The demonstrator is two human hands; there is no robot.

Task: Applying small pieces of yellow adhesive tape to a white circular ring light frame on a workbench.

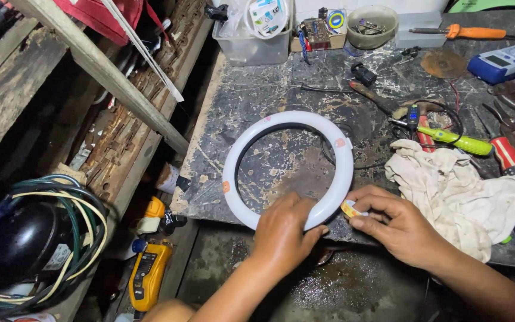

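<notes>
Dark, scratched and paint-flecked, the worktop fills the upper right of the head view, with rough timber shelving running off to the left. At its near edge the left hand is curled over the lower arc of a white ring-shaped lamp, fingers closed on the rim and pressing it flat, apparently to keep it steady. The right hand, just beside it, pinches a small yellowish tab between thumb and forefinger, right against the ring's outer edge, the other fingers folded in. Small orange patches mark the ring on its left, top and right sides. To the right lies a crumpled, stained white rag, with red-handled pliers and a yellow-green screwdriver touching its upper edge. Farther back sit a clear plastic box, a round bowl of small parts, an orange-handled screwdriver and a blue meter. Below the worktop on the left, a yellow meter leans near a black compressor wrapped in green and cream cable.
</notes>
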